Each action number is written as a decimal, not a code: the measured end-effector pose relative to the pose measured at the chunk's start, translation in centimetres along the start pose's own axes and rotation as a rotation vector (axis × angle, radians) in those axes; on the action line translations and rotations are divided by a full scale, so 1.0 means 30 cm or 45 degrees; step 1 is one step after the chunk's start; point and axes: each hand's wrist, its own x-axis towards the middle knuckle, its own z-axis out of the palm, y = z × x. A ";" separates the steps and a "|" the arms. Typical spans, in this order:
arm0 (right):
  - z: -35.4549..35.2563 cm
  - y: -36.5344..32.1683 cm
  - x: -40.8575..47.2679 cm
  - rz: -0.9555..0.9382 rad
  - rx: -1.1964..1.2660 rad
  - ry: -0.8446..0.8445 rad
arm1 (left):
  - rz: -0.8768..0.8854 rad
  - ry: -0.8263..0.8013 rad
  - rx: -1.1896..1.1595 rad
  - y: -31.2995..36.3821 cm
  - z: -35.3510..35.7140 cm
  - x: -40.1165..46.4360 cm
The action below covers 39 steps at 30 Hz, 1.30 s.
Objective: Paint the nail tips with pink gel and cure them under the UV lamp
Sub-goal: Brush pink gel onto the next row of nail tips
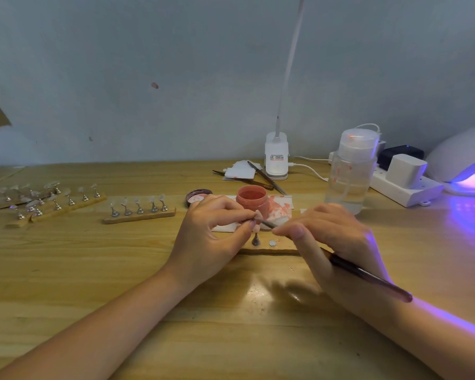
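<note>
I see my left hand (217, 231) pinching a small nail tip (257, 215) between thumb and fingertips, just in front of the open pink gel jar (252, 200), while my right hand (332, 242) grips a dark-handled brush (368, 277) whose fine end touches that tip. Below the pinch, one metal holder (256, 239) carrying a pink tip stands on a wooden strip (274, 249), with one bare round magnet (272, 243) just beside it; the rest of that strip is hidden under my hands. The jar's lid (198, 196) lies to its left, and a pink-stained tissue (279, 208) lies under and right of the jar. Left of my hands, one wooden rack (140, 216) carries five clear tips on stands, with open desk (93, 270) in front of it; farther left several more racks overlap near the desk's left edge, and I cannot count their tips. At the far right edge, the UV lamp (461, 160) glows violet, well apart from the tip I hold. Between them stand one clear pump bottle (350, 171) and one white power strip (403, 187) with plugs. At the back wall are one clip lamp (277, 156), two slim tools (266, 178) and some white pads (240, 170). The near half of the desk lies open around my forearms.
</note>
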 end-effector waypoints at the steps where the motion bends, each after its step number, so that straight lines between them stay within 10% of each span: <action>1: 0.000 0.002 -0.002 0.008 0.027 0.004 | 0.000 -0.001 -0.005 -0.001 0.000 -0.001; 22: -0.023 -0.035 -0.011 0.432 0.387 0.077 | -0.013 0.046 -0.034 0.001 -0.006 0.005; 39: -0.004 -0.042 -0.010 0.297 0.191 0.016 | -0.031 0.065 -0.059 -0.004 -0.002 0.004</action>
